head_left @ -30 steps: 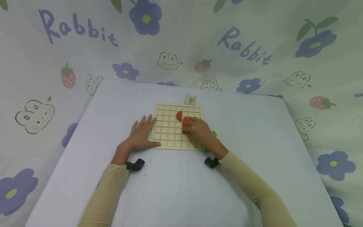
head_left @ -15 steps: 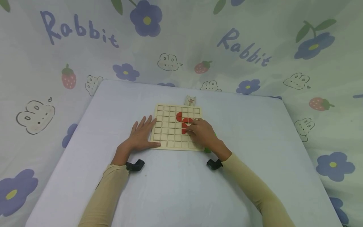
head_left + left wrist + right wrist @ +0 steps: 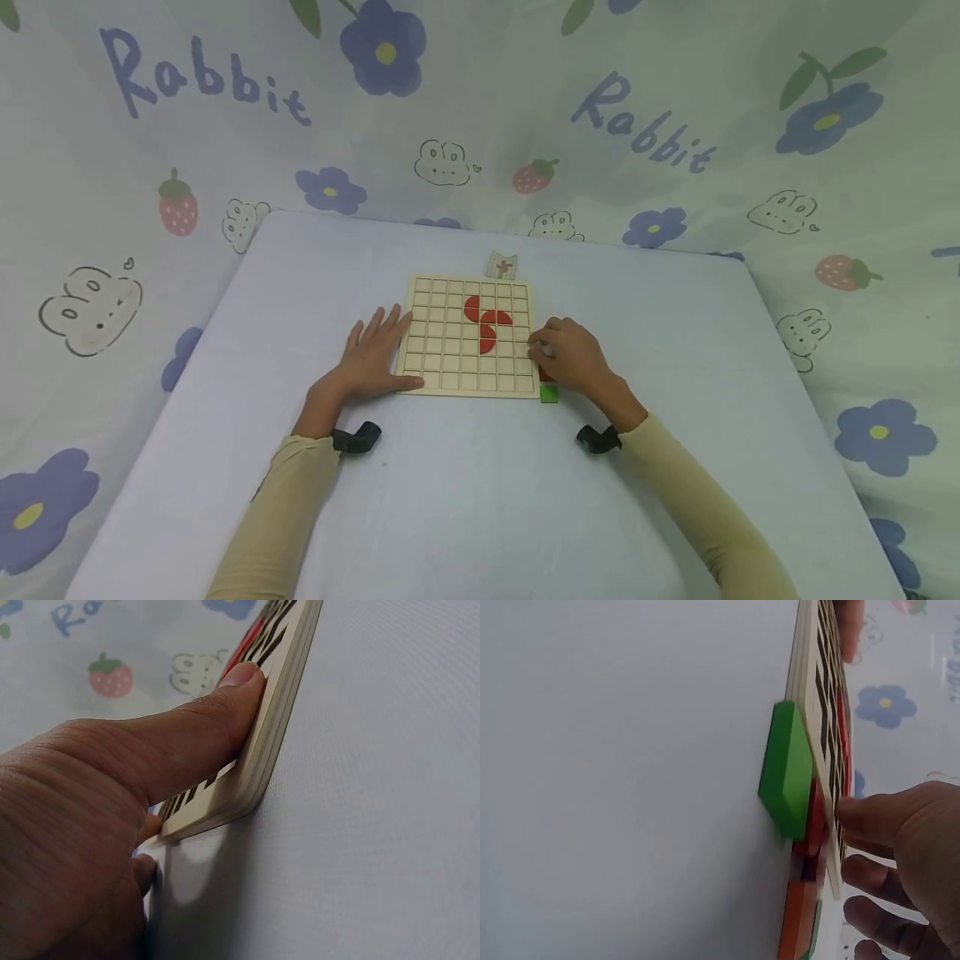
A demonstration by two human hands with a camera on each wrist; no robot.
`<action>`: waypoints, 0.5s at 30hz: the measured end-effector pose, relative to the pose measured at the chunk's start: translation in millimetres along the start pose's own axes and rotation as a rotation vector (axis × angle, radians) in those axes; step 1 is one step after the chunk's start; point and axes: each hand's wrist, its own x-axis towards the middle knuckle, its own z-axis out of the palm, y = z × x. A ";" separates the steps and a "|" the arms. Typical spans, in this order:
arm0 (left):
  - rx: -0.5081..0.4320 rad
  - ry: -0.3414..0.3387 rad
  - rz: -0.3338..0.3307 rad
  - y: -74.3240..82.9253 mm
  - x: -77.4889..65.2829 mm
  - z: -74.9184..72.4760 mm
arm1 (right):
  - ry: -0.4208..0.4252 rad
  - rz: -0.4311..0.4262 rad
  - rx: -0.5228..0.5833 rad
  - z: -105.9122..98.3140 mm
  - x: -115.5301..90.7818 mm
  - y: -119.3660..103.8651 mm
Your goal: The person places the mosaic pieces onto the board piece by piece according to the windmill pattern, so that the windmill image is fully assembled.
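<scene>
A pale wooden grid board (image 3: 442, 364) lies on the table with rounded red pieces (image 3: 487, 338) in cells right of its middle. My left hand (image 3: 370, 358) rests at the board's left side, fingers spread. In the left wrist view, the left thumb (image 3: 202, 727) lies across the board's edge near a corner. My right hand (image 3: 573, 354) is at the board's right edge, fingers loosely bent over loose blocks. A green block (image 3: 787, 769), a red block (image 3: 814, 821) and an orange block (image 3: 797, 919) sit along that edge. Nothing shows between the right thumb and fingers.
Behind the board lies a small card (image 3: 502, 266) with a grid and a reddish figure. The white-covered table (image 3: 480, 500) meets a patterned cloth (image 3: 442, 100) at the back. Dark wrist-worn devices (image 3: 358, 437) stick out near both wrists.
My right hand has moved right, off the red pieces to the board's right edge, uncovering them. The green block by the near corner shows more fully. The left hand stays in place.
</scene>
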 end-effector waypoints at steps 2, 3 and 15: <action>0.003 -0.001 0.001 -0.1 1.2 -0.2 | -0.015 0.034 -0.005 -2.3 -3.6 2.7; 0.008 -0.002 0.000 -0.2 1.6 -0.2 | -0.023 0.048 -0.008 -3.3 -5.3 3.8; 0.004 -0.003 0.009 0.8 1.4 -0.2 | -0.098 0.004 0.060 -9.2 -25.7 12.2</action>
